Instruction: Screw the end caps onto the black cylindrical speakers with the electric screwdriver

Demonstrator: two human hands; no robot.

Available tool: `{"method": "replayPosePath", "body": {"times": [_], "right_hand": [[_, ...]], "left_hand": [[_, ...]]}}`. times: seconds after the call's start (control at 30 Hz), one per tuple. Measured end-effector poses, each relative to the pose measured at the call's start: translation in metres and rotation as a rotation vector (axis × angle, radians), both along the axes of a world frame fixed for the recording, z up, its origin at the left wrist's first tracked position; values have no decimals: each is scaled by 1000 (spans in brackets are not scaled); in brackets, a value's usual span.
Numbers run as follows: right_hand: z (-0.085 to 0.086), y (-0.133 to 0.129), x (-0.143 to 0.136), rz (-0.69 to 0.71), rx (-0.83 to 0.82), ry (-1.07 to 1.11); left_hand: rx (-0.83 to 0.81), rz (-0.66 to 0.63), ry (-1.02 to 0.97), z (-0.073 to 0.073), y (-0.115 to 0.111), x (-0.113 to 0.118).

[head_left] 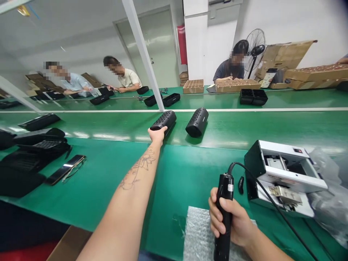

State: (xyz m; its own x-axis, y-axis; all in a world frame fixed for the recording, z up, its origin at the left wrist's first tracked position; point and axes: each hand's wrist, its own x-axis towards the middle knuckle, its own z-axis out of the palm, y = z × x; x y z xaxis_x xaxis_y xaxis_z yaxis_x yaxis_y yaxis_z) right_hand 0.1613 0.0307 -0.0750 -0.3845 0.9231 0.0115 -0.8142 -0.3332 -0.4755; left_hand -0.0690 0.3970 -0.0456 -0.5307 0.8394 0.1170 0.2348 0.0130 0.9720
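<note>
My left hand [158, 135] is stretched far forward, its fingers closed on the near end of a black perforated housing [166, 119] on the green belt. A second black housing [198, 122] lies just right of it, untouched. Close to me on the right, my right hand [231, 214] is wrapped round a black corded electric screwdriver [225, 203], held upright with its cable end on top. Beneath that hand lies a sheet of bubble wrap [195, 232]. The lower end of the screwdriver runs out of the frame.
A white and black machine [288, 174] stands at the right, with clear plastic bags beside it. Black parts [35, 148], a phone [65, 169] and glasses lie at the left. Across the belt, three people sit near boxes; a white post [144, 54] rises between.
</note>
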Motion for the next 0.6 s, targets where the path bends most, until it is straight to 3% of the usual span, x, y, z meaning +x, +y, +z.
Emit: {"method": "replayPosePath", "body": {"times": [0.1, 0.23, 0.3, 0.33, 0.4, 0.5, 0.6], "right_hand": [[10, 4, 10, -13, 104, -50], [43, -9, 31, -154, 260, -239], [68, -24, 44, -357, 297, -445], [81, -32, 50, -500, 310, -558], [107, -46, 66, -828, 351, -766], [136, -51, 93, -1313, 426, -947], [146, -43, 122, -1494, 474, -975]], "left_hand": [[82, -77, -88, 16, -30, -8], [136, -264, -205, 26, -111, -29], [141, -380, -263, 24, -165, -40], [161, -499, -316, 20, -192, -44], [165, -657, -362, 11, -245, -50], [135, -795, -302, -4, -309, -50], [67, -914, -181, -12, -349, -41]]}}
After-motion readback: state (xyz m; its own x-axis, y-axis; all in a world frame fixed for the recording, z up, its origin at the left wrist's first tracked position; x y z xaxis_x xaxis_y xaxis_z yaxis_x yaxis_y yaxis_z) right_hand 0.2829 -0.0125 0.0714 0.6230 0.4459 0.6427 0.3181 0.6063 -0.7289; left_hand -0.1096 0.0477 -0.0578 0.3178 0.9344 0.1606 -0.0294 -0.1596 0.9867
